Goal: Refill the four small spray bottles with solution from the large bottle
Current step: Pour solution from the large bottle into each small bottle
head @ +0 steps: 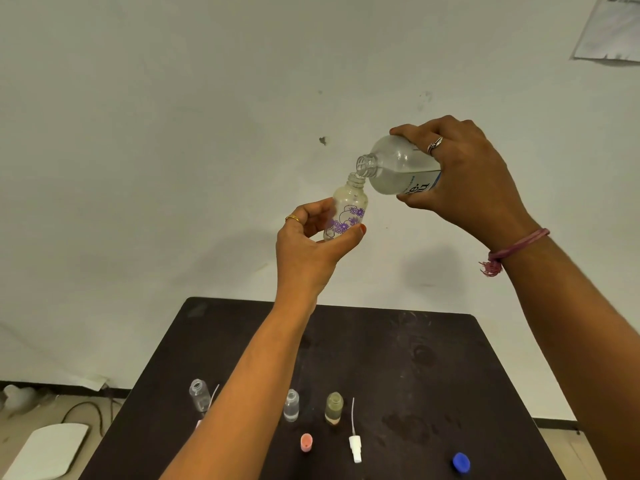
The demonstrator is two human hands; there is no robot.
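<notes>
1. Above the dark table [398, 344], the left hand [308, 244] is pinching the floral spray bottle [346, 211] low on its body between thumb and curled fingers, keeping it near upright with its open neck leaning up and to the right.
2. Just above that neck, the right hand [467, 178] is wrapping the large bottle [398, 171], tipping it with its mouth pointing down-left, lip nearly touching lip.
3. Clear solution is pooling against the large bottle's lower side; the floral bottle's level is hard to judge.
4. Three uncapped small bottles are standing below: clear bottle [200, 394], middle bottle [291, 405], olive bottle [334, 407].
</notes>
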